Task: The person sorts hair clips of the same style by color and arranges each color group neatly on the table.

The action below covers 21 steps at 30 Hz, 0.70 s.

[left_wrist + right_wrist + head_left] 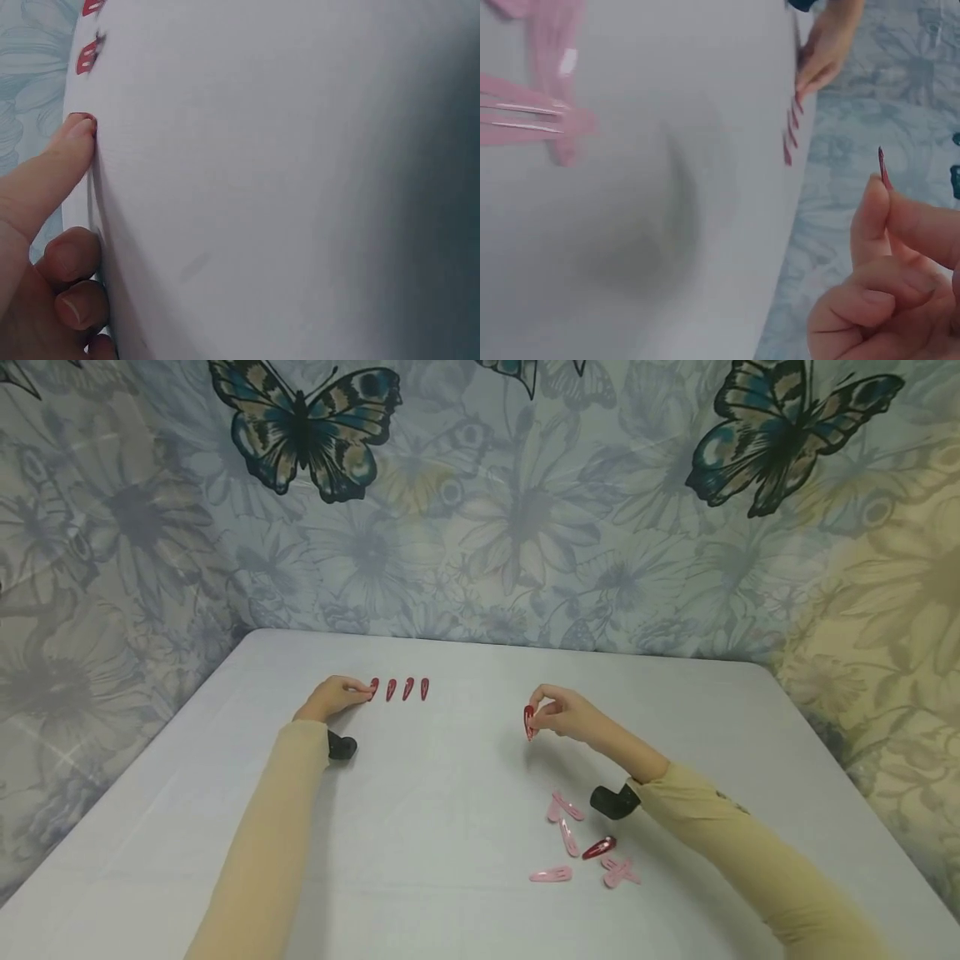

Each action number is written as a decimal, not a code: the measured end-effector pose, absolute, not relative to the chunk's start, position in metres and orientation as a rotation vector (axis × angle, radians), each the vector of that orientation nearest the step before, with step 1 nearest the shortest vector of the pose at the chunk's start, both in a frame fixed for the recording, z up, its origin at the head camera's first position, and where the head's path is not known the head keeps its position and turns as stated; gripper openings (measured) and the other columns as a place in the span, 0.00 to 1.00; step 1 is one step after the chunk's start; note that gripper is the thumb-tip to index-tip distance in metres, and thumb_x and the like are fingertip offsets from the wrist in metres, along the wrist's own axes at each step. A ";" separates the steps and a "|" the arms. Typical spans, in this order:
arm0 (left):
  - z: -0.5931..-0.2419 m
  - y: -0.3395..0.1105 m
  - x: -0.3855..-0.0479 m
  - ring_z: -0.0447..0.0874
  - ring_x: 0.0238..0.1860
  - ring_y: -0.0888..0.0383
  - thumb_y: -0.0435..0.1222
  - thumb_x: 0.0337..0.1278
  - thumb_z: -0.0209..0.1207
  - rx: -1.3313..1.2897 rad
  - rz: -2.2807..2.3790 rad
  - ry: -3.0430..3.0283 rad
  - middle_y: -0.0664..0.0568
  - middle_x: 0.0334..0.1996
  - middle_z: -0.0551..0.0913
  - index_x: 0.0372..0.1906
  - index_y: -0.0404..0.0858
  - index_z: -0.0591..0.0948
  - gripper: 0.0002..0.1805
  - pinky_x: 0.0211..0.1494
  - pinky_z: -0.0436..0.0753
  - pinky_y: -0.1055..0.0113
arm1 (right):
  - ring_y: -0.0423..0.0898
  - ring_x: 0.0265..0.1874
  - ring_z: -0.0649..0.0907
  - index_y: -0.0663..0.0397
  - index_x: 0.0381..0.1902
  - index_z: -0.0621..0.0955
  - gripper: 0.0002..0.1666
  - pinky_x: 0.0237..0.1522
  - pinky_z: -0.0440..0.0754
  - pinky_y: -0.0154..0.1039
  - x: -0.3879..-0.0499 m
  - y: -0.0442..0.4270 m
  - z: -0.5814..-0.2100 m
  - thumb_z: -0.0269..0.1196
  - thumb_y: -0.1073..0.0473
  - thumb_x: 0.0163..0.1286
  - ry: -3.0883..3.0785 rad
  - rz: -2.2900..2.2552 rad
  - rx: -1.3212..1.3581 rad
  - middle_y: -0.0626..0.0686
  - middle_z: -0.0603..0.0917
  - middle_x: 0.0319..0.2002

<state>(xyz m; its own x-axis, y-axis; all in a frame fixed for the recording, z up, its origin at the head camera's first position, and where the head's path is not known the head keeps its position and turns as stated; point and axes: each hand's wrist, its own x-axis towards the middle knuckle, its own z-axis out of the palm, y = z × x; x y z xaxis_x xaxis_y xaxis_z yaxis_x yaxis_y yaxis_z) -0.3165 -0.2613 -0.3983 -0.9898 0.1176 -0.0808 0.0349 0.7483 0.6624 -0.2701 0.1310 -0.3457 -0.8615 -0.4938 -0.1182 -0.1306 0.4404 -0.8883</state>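
Observation:
Several red hair clips (pixel 408 689) stand in a short row near the table's back edge, left of centre. At the row's left end my left hand (pixel 330 696) pinches the outermost red clip (pixel 374 687) between thumb and finger; in the left wrist view the fingertips cover most of it, with a red edge showing. My right hand (pixel 572 714) holds another red clip (pixel 528 722) above the table, right of the row. In the right wrist view that clip (pixel 884 169) sticks out, edge-on, between thumb and forefinger, the other fingers curled.
Below my right hand, pink hair clips (pixel 551 874) lie scattered on the white table (pixel 420 802), some overlapping, with one dark red clip (pixel 599 847) among them. Each wrist carries a black camera (pixel 615 802). A butterfly-and-flower cloth (pixel 480 527) hangs behind the table.

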 end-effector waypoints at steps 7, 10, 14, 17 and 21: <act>-0.399 -0.262 -0.318 0.64 0.56 0.39 0.39 0.56 0.57 0.090 1.072 2.792 0.34 0.52 0.72 0.44 0.30 0.80 0.17 0.58 0.59 0.49 | 0.42 0.17 0.64 0.60 0.34 0.69 0.04 0.19 0.59 0.32 -0.288 0.110 -0.352 0.54 0.69 0.63 2.256 -1.340 -0.634 0.50 0.77 0.22; -0.400 -0.263 -0.320 0.64 0.56 0.40 0.39 0.56 0.57 0.069 1.087 2.763 0.34 0.53 0.71 0.44 0.29 0.79 0.17 0.59 0.59 0.50 | 0.47 0.19 0.67 0.60 0.31 0.69 0.04 0.21 0.60 0.34 -0.293 0.102 -0.356 0.54 0.70 0.62 2.265 -1.345 -0.655 0.50 0.77 0.22; -0.400 -0.264 -0.322 0.64 0.56 0.40 0.39 0.55 0.58 0.045 1.107 2.740 0.33 0.53 0.70 0.45 0.29 0.79 0.18 0.59 0.59 0.51 | 0.54 0.28 0.76 0.61 0.27 0.68 0.07 0.30 0.66 0.39 -0.299 0.089 -0.360 0.55 0.71 0.61 2.290 -1.400 -0.651 0.52 0.79 0.22; -0.398 -0.264 -0.321 0.63 0.56 0.39 0.38 0.56 0.58 0.041 1.110 2.741 0.33 0.53 0.70 0.45 0.28 0.79 0.17 0.59 0.59 0.51 | 0.52 0.31 0.79 0.61 0.26 0.68 0.08 0.39 0.70 0.46 -0.305 0.078 -0.362 0.56 0.72 0.60 2.302 -1.464 -0.621 0.52 0.80 0.22; -0.395 -0.262 -0.318 0.63 0.56 0.40 0.37 0.56 0.58 0.028 1.124 2.740 0.33 0.53 0.70 0.45 0.29 0.79 0.16 0.59 0.59 0.51 | 0.50 0.30 0.81 0.62 0.26 0.68 0.08 0.46 0.70 0.51 -0.313 0.062 -0.365 0.57 0.73 0.58 2.297 -1.548 -0.570 0.54 0.81 0.22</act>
